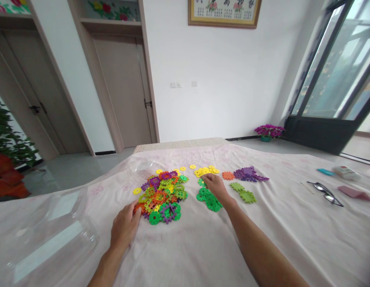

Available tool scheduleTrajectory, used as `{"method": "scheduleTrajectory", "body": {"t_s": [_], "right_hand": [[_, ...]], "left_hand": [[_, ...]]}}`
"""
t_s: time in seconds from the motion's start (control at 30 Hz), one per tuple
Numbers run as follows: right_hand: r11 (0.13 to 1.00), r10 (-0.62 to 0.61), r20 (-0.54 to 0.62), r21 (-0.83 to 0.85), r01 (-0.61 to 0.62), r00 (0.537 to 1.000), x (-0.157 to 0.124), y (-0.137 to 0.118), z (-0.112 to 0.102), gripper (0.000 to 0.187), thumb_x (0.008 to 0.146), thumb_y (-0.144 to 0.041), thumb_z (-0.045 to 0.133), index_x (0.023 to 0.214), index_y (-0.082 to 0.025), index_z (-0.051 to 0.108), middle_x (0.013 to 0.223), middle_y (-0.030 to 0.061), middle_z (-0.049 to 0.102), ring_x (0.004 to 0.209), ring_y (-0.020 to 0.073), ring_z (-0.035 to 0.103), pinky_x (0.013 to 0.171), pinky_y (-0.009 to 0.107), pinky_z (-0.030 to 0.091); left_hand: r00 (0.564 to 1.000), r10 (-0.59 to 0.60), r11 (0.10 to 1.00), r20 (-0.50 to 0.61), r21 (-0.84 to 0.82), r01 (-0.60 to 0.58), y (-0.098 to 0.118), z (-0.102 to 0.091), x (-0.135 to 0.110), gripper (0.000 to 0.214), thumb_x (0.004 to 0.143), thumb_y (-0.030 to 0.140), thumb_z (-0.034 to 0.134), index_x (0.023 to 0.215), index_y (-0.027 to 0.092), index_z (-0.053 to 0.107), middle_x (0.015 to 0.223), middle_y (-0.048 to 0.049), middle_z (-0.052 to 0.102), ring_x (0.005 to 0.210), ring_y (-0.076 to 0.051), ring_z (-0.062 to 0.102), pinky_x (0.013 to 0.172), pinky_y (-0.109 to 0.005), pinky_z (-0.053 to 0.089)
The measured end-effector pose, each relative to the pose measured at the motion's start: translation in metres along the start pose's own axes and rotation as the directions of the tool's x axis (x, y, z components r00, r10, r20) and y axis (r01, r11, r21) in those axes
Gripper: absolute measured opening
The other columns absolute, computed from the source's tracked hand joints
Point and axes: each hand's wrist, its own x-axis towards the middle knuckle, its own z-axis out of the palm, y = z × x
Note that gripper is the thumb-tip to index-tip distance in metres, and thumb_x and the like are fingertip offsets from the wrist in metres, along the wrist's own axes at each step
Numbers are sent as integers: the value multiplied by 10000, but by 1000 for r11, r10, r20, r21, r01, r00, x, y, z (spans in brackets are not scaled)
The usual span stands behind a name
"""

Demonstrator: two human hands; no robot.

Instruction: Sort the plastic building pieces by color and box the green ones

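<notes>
Plastic: small flat pieces with notched edges lie on the surface, which has a pale pink cloth over it.
Middle: the mixed pile has all the colours jumbled up.
Left: your left hand rests palm down at the near left edge of the mixed pile. Its fingertips touch an orange piece. The fingers are bent a little. You cannot tell if the grip has hold of the piece or only touches it.
Right: your right hand is over the dark green pile, fingers pointing away from you. The fingertips are bunched close, but the hand hides what is in the grip, if anything.
Which way: the mixed pile is just in front of your left hand and off to the left of your right hand, so the left hand is nearer to it.
Sorted groups: the yellow pile is just past your right fingertips. The orange disc, purple pile and light green pieces lie further right.
Sides: glasses far right, a clear plastic box near left.
</notes>
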Motion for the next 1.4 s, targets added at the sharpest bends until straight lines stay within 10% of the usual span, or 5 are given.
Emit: {"method": "scheduleTrajectory", "body": {"t_s": [0.17, 0.53, 0.9, 1.17, 1.4], "right_hand": [[960, -42, -57, -278, 25, 998, -4, 0, -11, 338, 921, -377, 478, 805, -185, 731, 828, 54, 717, 801, 184, 629, 707, 262, 396], [856, -399, 273, -231, 463, 875, -48, -56, 57, 502, 849, -416, 676, 1320, -279, 568, 1312, 50, 626, 1172, 249, 532, 993, 369, 367], [873, -444, 190, -126, 471, 875, -50, -44, 60, 302, 988, -336, 479, 1220, -273, 662, 1132, 56, 712, 1063, 206, 617, 939, 336, 425], [955, -195, -113, 206, 215, 974, -30, -25, 49, 335, 930, -351, 487, 1182, -223, 666, 1010, 53, 720, 904, 190, 653, 855, 319, 497], [988, 139, -268, -29, -153, 953, -4, 23, -22, 399, 870, -341, 436, 1122, -184, 703, 915, 58, 739, 841, 201, 668, 779, 291, 477]], "left_hand": [[1000, 6, 1000, 16, 14, -6, 4, 0, -1, 496, 958, 412, 314, 1338, 178, 531, 1320, -93, 617, 1200, -232, 568, 1037, -377, 403], [1000, 18, 999, 18, 38, -19, 7, -1, -2, 519, 958, 423, 300, 1342, 158, 527, 1340, -101, 607, 1218, -228, 562, 1058, -364, 393], [1000, 22, 999, 15, 40, -23, 10, -3, -3, 530, 957, 429, 294, 1349, 158, 525, 1336, -108, 608, 1223, -238, 559, 1065, -383, 391], [999, 39, 998, -3, 57, -39, 6, -1, -3, 517, 949, 420, 312, 1331, 160, 545, 1303, -104, 629, 1199, -236, 581, 1045, -376, 412], [999, 31, 998, 20, 62, -33, 7, -2, -3, 520, 960, 422, 294, 1343, 157, 525, 1325, -115, 612, 1207, -246, 565, 1042, -392, 404]]}}
